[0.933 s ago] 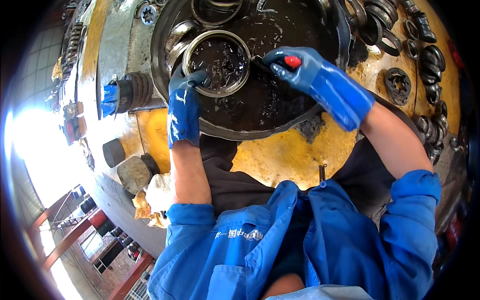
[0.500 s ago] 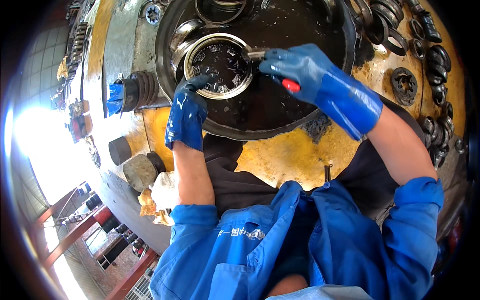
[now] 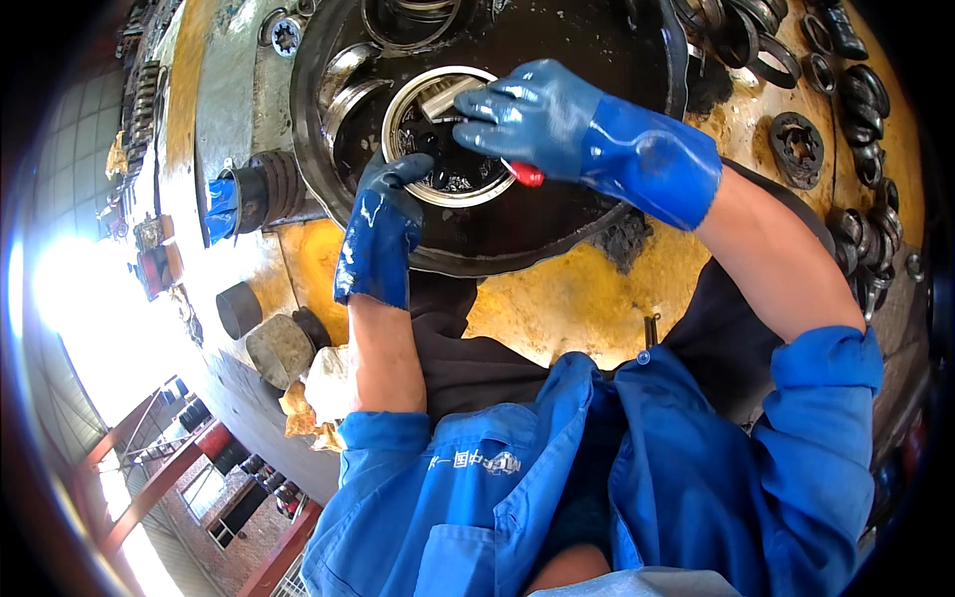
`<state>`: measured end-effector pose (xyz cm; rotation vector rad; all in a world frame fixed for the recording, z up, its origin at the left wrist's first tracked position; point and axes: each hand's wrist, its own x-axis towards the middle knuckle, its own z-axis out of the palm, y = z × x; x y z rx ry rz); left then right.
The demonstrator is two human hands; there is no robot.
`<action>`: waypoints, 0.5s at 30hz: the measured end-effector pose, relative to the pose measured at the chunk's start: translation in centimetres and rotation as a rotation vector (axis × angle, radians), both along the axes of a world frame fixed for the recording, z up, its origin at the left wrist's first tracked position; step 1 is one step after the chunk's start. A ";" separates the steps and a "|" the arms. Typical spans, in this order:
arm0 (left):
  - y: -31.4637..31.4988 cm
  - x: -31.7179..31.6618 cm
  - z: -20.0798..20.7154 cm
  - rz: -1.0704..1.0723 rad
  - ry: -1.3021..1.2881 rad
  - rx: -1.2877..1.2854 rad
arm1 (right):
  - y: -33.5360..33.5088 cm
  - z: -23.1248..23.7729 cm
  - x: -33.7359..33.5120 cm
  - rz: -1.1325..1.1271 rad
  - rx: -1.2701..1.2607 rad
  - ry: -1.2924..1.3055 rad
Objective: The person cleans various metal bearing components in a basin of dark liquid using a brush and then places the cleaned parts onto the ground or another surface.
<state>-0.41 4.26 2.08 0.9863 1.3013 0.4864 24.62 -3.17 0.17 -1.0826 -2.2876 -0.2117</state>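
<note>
A shiny metal ring [image 3: 460, 198] sits tilted in dark liquid in a large black round pan [image 3: 468, 261]. My left hand [image 3: 383, 214], in a blue rubber glove, grips the ring's near-left rim, fingertips over its inside edge. My right hand [image 3: 532, 119], gloved alike, is closed round a red-handled tool [image 3: 525, 174]. The tool's flat silvery head [image 3: 448, 98] reaches over the ring's opening, near its far wall. Whether this head is a brush or a scraper, I cannot tell. My fingers hide the tool's middle.
Other metal rings [image 3: 350, 104] lie in the pan's left and far parts. On the right stand several dark rings [image 3: 778, 62] and a toothed disc [image 3: 796, 149]. A ribbed black cylinder [image 3: 274, 187] and a grey round block [image 3: 280, 350] are on the left.
My right hand has moved left with the tool, bringing its silvery head over the ring's opening. My left hand keeps its grip on the rim. The whole view has shifted slightly.
</note>
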 end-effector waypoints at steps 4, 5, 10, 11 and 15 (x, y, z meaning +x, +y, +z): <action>-1.0 1.5 0.1 -0.008 -0.113 0.085 | -1.0 -0.7 0.1 -0.201 -0.178 0.172; -1.2 2.0 0.6 -0.017 -0.120 0.142 | -1.3 -0.3 -0.1 -0.256 -0.249 0.223; -0.3 1.1 0.0 -0.025 -0.012 0.165 | -0.6 -0.3 -1.1 -0.526 -0.619 0.657; -0.5 1.5 0.2 -0.010 -0.049 0.144 | -0.3 -0.1 -1.0 -0.599 -0.770 0.698; -0.9 1.5 -0.1 0.011 -0.037 0.113 | 0.5 1.1 -0.9 -0.784 -1.236 0.824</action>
